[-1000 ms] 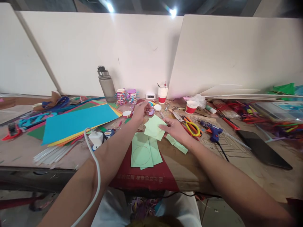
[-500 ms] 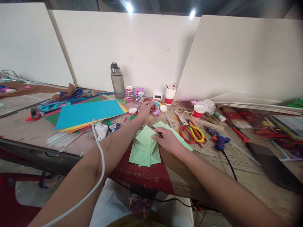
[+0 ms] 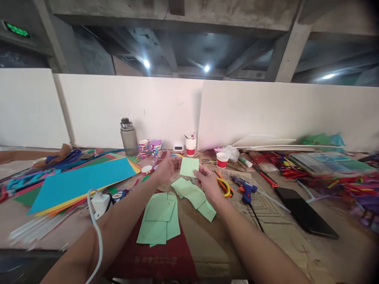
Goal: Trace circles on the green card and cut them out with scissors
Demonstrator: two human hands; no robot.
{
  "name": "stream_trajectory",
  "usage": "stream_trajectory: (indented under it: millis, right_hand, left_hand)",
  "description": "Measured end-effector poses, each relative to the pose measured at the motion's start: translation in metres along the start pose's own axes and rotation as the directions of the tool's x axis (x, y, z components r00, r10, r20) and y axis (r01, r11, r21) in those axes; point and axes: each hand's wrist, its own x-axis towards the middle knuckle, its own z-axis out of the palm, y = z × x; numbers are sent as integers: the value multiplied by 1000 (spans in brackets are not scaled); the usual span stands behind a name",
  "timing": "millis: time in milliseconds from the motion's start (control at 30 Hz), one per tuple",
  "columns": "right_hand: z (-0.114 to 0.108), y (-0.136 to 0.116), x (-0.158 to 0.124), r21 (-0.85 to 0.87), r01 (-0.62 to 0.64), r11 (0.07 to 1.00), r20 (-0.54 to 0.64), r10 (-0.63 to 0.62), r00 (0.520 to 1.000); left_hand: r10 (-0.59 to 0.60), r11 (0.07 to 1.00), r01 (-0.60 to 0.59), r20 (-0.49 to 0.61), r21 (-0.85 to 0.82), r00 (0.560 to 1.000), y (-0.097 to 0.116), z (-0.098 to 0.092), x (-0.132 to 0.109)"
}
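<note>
A light green paper square (image 3: 189, 167) is raised in front of me, its lower right corner pinched between the thumb and fingers of my right hand (image 3: 208, 183). My left hand (image 3: 168, 169) is beside the square's left edge, fingers apart, and seems to grip nothing. Below lies a stack of green paper pieces (image 3: 160, 213) with drawn curves on them, resting on a dark red printed sheet (image 3: 177, 258). More green paper pieces (image 3: 194, 194) lie overlapped under my right hand. Yellow-handled scissors (image 3: 226, 188) show partly behind that hand.
Coloured sheets (image 3: 85, 177), glue sticks (image 3: 38, 228) and a white plug (image 3: 100, 203) with a cable over my left arm are at left. At back stand a bottle (image 3: 129, 138) and paper cups (image 3: 191, 145). Rightward are a blue glue gun (image 3: 247, 191) and a black phone (image 3: 306, 213).
My right hand has lifted one green square off the stack and moved it up and away. My left hand has come next to it. The view has tilted upward and turned right.
</note>
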Motion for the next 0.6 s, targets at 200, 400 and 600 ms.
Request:
stream_trajectory:
  millis: [200, 400, 600]
  right_hand:
    - [-7, 5, 6, -112, 53, 992, -5, -54, 999]
    - [-19, -7, 8, -389, 107, 915, -35, -131, 991]
    - [-50, -29, 12, -829, 13, 559, -108, -182, 977]
  left_hand:
    - [-27, 991, 9, 136, 132, 990, -16, 15, -9]
    - [79, 985, -81, 22, 152, 997, -19, 13, -2]
    - [147, 987, -127, -239, 94, 960, -8, -7, 7]
